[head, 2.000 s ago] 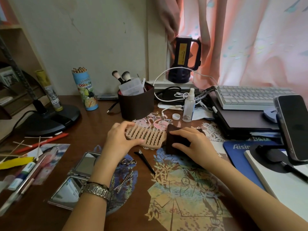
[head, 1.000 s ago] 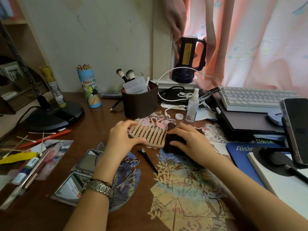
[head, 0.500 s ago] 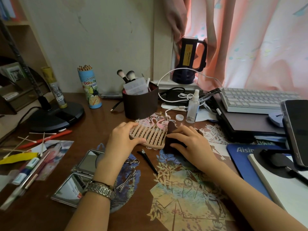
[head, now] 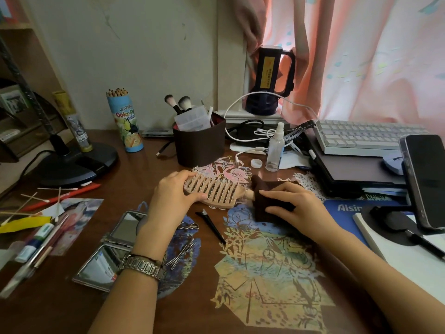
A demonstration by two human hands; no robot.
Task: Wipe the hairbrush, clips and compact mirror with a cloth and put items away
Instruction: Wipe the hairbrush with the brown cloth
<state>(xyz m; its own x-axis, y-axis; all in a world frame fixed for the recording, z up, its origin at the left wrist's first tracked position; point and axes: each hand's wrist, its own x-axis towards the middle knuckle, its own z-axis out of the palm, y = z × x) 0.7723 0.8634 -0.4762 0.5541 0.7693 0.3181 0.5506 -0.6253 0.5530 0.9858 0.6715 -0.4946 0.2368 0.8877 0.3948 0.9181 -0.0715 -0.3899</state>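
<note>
A beige hairbrush (head: 215, 190) lies bristles up at the middle of the desk. My left hand (head: 174, 198) grips its head from the left end. My right hand (head: 292, 204) holds a dark brown cloth (head: 263, 191) wrapped round the brush's handle, which is hidden. An open silver compact mirror (head: 110, 251) lies near my left wrist. Thin metal hair clips (head: 181, 255) lie beside it, and a black clip (head: 212, 224) lies between my hands.
A brown holder (head: 198, 147) with makeup brushes stands behind the brush. A spray bottle (head: 275, 147) and its cap (head: 256, 163) are to its right. A keyboard (head: 361, 137), laptop and phone on a stand (head: 425, 179) fill the right side. A lamp base (head: 72, 165), pencils tube (head: 125, 120) and cotton swabs sit left.
My right hand has shifted the cloth a little along the brush's handle end. My left hand keeps its grip on the brush head. The view drifted slightly.
</note>
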